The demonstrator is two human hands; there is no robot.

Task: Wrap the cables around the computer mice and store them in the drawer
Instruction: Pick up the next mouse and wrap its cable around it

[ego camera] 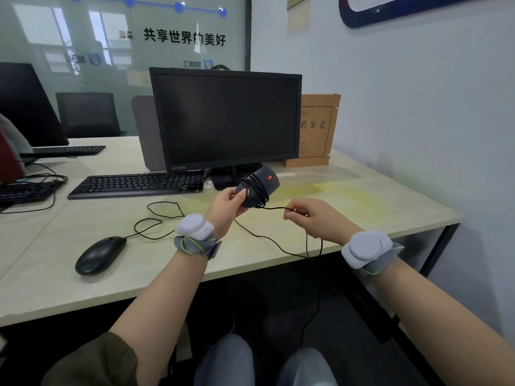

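1. Nearest us, our right hand (pixel 309 215) pinches the loose cable (pixel 274 208) between curled fingers, just beside the mouse it feeds. We judge the cable thin, limp and springy: it will want steady tension or the loops will slacken.
2. Just beyond, our left hand (pixel 227 204) grips the first mouse (pixel 260 188) by its tail end, held above the counter (pixel 362 207), several turns already wound round its waist. It looks light, hard and smooth, so holding it by the sides suits best.
3. Further left, the second mouse (pixel 101 254) lies on the counter, its cable (pixel 156 218) unwound in loops.
4. Farthest stand the keyboard (pixel 136 185) and monitor (pixel 225 118); no drawer shows.
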